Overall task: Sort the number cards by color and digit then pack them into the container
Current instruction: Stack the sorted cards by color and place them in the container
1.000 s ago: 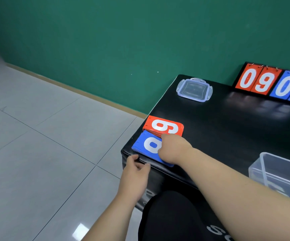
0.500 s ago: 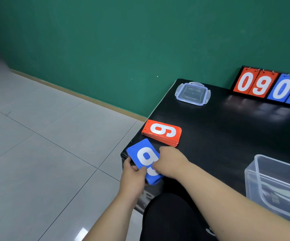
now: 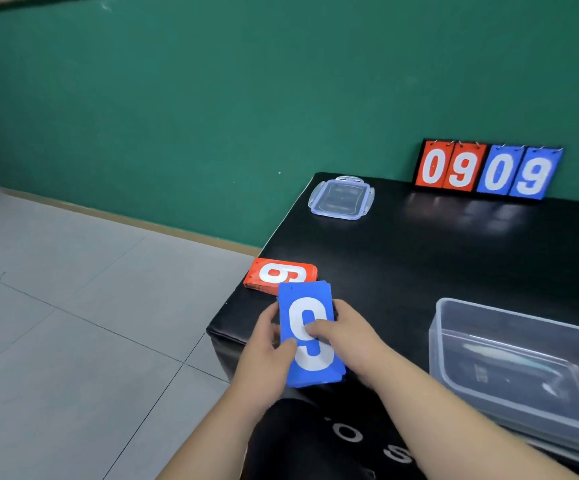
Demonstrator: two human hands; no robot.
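Now, blue number cards held in both hands over the table's near left corner.

On my feed the blue stack (image 3: 310, 365) is tilted up toward the camera, its top card showing a white 6 or 9; I cannot tell which. The left hand (image 3: 264, 351) grips its left edge with the thumb curled onto the face. The right hand (image 3: 354, 344) grips the right edge, one fingertip pressed on the digit. Just behind it, the red stack (image 3: 281, 275) lies flat at the left edge of the black table (image 3: 437, 254). To the right stands the clear container (image 3: 454, 358). Further back lies a clear lid (image 3: 341, 199), and a flip scoreboard (image 3: 489, 171) reading 0909 stands against the green wall (image 3: 212, 116).
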